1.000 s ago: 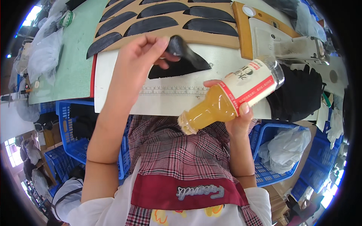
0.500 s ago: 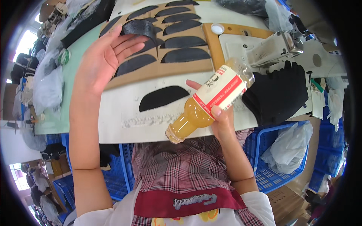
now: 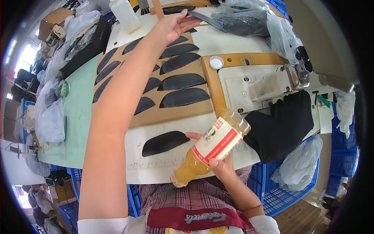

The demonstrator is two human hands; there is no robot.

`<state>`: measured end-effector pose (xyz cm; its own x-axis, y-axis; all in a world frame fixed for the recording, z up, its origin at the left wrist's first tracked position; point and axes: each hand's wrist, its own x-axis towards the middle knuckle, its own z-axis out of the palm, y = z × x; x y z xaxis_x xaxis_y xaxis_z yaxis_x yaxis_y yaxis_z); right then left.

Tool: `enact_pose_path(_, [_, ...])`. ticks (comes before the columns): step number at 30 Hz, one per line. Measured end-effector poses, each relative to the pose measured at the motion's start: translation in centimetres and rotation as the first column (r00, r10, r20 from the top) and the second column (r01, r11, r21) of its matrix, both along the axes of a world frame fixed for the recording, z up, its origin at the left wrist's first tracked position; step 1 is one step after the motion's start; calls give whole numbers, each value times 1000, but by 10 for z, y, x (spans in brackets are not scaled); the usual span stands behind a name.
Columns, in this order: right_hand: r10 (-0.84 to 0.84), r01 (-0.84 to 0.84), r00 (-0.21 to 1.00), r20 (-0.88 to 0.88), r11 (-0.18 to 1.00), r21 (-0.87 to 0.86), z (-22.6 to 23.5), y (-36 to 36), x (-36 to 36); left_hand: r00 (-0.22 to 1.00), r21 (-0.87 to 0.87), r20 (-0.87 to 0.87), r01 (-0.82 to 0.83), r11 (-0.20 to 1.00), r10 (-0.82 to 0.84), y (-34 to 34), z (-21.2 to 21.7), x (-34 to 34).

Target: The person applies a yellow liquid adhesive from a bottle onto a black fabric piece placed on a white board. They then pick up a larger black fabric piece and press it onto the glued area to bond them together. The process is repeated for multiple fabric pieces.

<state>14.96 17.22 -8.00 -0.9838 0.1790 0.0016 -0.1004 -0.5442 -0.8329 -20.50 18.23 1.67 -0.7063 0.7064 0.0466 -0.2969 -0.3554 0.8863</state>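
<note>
Right hand (image 3: pixel 220 165) grips a bottle (image 3: pixel 212 147) of orange liquid, uncapped, tilted with its mouth up and to the right, held over the near table edge. Just left of it one black piece (image 3: pixel 165 142) lies alone on white paper (image 3: pixel 163 165). Right of the bottle, a black cloth (image 3: pixel 282 126). Beyond, a brown board (image 3: pixel 175 113) carries rows of the same black pieces. A white cap (image 3: pixel 216 62) sits on the sewing machine (image 3: pixel 261 85) base. Farthest out, left hand (image 3: pixel 175 25) reaches across, fingers spread flat, touching a black piece at the far edge.
</note>
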Motion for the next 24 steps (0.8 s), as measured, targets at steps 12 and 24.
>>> enact_pose_path(12, [20,-18,999,51,998,-56,10,3,0,902,-506,-396,-372,778,173,-28,-54,-21])
enact_pose_path(24, [-55,45,992,114,995,95,9,4,0,552,-448,-831,-737,506,69,-221,-50,181])
